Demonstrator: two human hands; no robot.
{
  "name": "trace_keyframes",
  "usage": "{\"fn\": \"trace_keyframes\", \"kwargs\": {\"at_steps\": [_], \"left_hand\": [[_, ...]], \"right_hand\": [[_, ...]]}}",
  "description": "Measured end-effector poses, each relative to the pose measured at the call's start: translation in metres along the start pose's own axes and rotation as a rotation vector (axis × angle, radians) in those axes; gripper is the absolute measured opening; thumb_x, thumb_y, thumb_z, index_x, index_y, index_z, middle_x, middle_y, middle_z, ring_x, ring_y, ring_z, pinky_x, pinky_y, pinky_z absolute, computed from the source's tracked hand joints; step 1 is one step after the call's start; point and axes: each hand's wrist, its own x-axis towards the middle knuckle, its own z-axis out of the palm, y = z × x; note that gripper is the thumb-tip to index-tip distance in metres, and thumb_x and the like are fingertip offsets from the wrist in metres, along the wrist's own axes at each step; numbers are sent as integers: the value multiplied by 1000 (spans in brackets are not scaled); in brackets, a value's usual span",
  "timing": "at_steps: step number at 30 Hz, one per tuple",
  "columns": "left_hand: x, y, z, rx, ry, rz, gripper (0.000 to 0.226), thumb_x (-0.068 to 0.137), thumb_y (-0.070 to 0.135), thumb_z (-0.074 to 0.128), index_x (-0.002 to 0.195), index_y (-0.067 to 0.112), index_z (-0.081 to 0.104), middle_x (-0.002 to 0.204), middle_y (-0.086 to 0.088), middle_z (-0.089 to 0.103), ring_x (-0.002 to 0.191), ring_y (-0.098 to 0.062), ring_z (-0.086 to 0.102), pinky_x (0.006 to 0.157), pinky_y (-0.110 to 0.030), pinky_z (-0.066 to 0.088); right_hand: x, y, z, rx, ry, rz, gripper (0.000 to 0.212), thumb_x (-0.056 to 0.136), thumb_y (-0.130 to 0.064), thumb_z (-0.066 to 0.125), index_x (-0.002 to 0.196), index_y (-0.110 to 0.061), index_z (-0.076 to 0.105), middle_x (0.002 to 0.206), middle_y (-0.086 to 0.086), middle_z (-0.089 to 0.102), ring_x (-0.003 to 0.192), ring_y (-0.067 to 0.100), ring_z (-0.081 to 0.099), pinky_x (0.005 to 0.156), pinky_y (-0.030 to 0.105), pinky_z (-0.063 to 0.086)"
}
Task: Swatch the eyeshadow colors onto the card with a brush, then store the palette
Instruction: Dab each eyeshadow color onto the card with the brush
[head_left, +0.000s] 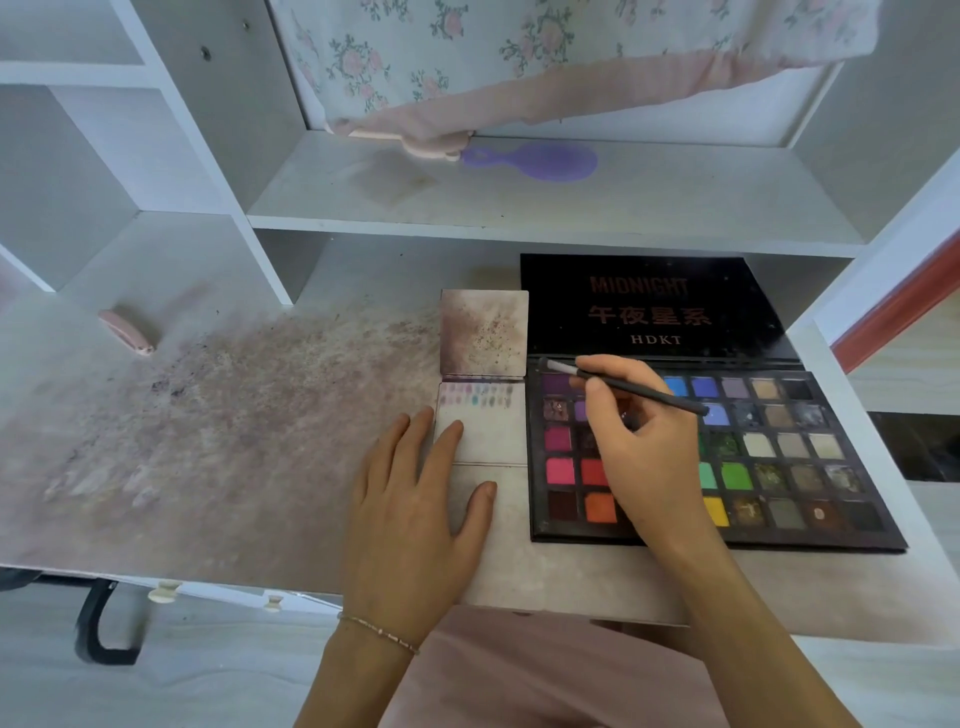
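Observation:
An open eyeshadow palette (769, 457) with several coloured pans lies on the desk at the right, its black lid (660, 306) propped back. Left of it lies a folded white card (493, 431) with small colour swatches along its top edge. My left hand (415, 509) rests flat on the card's lower part, fingers straight. My right hand (644, 441) hovers over the palette's left pans and pinches a thin black brush (623, 384). Its pale tip points left, near the palette's top left corner.
The desk top (234, 441) is stained with powder. A pink clip (127, 330) lies at the far left. On the shelf above sit a purple hairbrush (535, 162) and floral cloth (519, 62). White shelf dividers (218, 171) stand behind the desk.

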Motion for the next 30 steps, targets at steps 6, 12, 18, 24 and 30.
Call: {"fn": "trace_keyframes", "kwargs": {"at_steps": [6, 12, 18, 24, 30], "left_hand": [[1, -2, 0, 46, -7, 57, 55, 82, 47, 39, 119, 14, 61, 127, -10, 59, 121, -32, 51, 99, -48, 36], [1, -3, -2, 17, -23, 63, 57, 80, 50, 40, 119, 15, 61, 128, -7, 58, 124, -31, 49, 102, -44, 30], [-6, -3, -3, -48, -7, 88, 54, 80, 50, 43, 116, 15, 63, 127, -7, 58, 124, -30, 48, 103, -48, 33], [-11, -3, -1, -51, 37, 107, 47, 81, 45, 45, 112, 16, 66, 124, -7, 61, 121, -28, 51, 103, -48, 36], [-12, -1, 2, -24, 54, 90, 42, 83, 41, 45, 109, 17, 67, 120, -6, 63, 117, -27, 55, 99, -48, 42]], "right_hand": [[-17, 1, -21, -13, 30, -51, 18, 86, -17, 51, 84, -34, 57, 81, -12, 61, 72, 8, 56, 62, 12, 46], [-31, 10, -45, -34, 80, -17, 18, 83, -21, 48, 84, -37, 55, 80, -18, 61, 68, 9, 56, 58, 11, 46], [-38, 15, -59, -152, 60, -91, 20, 83, -11, 47, 95, -22, 60, 87, -18, 60, 81, -3, 58, 68, 6, 45], [-40, 10, -45, -179, 34, -79, 19, 84, -12, 47, 87, -28, 56, 84, -9, 58, 76, 5, 55, 64, 8, 43], [-38, 5, -21, -192, 37, -83, 22, 82, -18, 49, 80, -39, 50, 73, -13, 55, 57, 15, 54, 49, 33, 49]]}}
